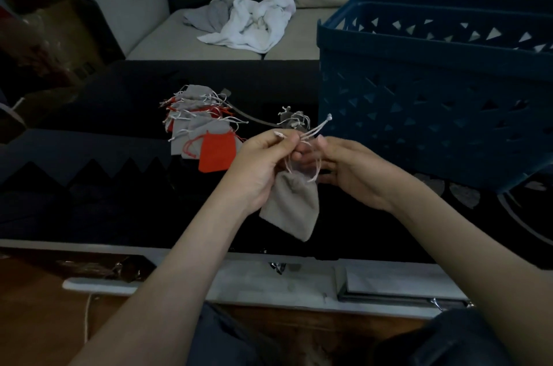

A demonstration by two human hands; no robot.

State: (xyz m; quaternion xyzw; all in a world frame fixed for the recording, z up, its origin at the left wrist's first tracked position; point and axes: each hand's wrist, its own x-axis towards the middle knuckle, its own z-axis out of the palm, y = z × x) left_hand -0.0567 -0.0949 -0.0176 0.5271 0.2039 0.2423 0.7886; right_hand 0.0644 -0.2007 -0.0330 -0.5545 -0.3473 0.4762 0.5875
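The left hand [259, 166] hides the grey pouch's [291, 208] upper left edge.

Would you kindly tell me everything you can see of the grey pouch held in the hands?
The grey pouch is small, of soft velvety-looking cloth, roughly rectangular, its neck gathered. It hangs tilted above the dark table, touching nothing below. Pale drawstrings rise from the neck, a knotted end sticking up to the right. The left hand pinches the cords at the neck; the right hand pinches the drawstrings, one loop lying across its fingers.
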